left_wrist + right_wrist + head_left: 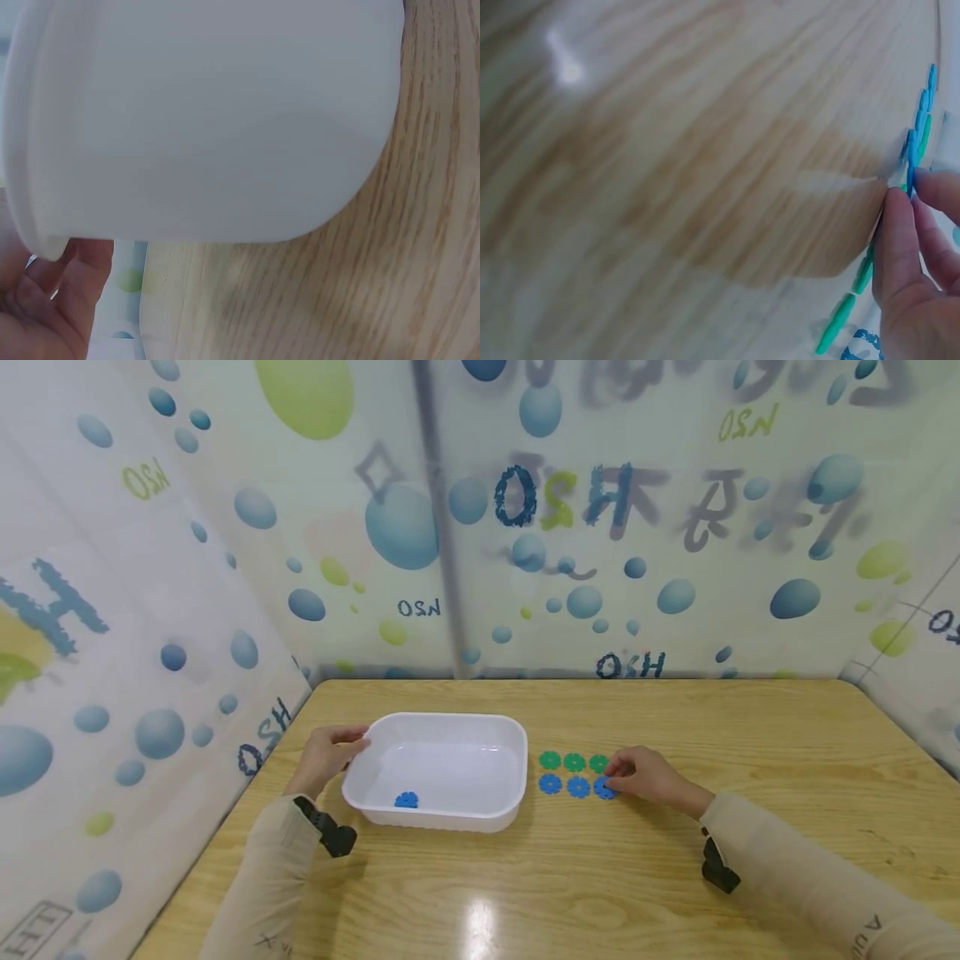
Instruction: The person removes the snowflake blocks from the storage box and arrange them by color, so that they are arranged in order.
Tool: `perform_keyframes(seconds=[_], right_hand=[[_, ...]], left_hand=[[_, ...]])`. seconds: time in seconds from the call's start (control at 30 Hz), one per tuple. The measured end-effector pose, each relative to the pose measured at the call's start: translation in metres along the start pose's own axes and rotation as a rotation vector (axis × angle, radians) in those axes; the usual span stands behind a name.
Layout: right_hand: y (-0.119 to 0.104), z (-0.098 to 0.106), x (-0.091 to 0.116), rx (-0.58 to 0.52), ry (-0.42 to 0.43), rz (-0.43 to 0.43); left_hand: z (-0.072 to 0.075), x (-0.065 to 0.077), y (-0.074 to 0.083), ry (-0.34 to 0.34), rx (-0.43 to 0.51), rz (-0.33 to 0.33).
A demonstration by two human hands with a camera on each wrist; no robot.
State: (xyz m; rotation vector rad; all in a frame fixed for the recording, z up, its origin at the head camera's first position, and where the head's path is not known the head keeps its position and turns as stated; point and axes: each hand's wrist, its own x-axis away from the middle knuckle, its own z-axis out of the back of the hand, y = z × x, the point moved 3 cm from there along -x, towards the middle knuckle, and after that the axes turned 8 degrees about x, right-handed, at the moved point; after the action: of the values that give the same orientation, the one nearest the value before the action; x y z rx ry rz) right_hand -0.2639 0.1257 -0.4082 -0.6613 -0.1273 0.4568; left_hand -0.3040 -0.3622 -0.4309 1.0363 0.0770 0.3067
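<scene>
A white plastic tub (450,817) sits on the table, its left rim gripped by my left hand (326,760). In the left wrist view the tub's outer wall (225,127) fills much of the picture. One blue notched disc (407,799) is inside the tub near its front wall. To the tub's right, green notched discs (574,762) form a row behind a row of blue ones (578,787). My right hand (648,775) pinches the rightmost blue disc (602,790) between thumb and fingers; the right wrist view shows this blue disc (911,161) at the fingertips.
The wooden table (600,893) reaches back to a patterned curtain (525,568) with bubbles and lettering. Another curtain side (112,693) hangs along the left edge. Each wrist wears a dark strapped device, such as the one (722,864) at the right.
</scene>
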Motion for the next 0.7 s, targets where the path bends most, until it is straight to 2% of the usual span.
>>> perform_keyframes(seconds=[0.23,0.33,0.47,0.7], right_hand=[[0.001,0.0,0.0,0.024,0.008,0.014],[0.001,0.0,0.0,0.025,0.011,0.014],[0.004,0.0,0.001,0.016,0.011,0.0],[-0.006,0.005,0.002,-0.04,-0.012,0.01]], left_hand=[[0.006,0.044,0.045,-0.06,0.029,0.047],[0.006,0.052,0.055,-0.06,0.016,0.056],[0.006,0.056,0.059,-0.056,0.005,0.054],[-0.002,-0.013,-0.015,0.008,-0.016,-0.038]])
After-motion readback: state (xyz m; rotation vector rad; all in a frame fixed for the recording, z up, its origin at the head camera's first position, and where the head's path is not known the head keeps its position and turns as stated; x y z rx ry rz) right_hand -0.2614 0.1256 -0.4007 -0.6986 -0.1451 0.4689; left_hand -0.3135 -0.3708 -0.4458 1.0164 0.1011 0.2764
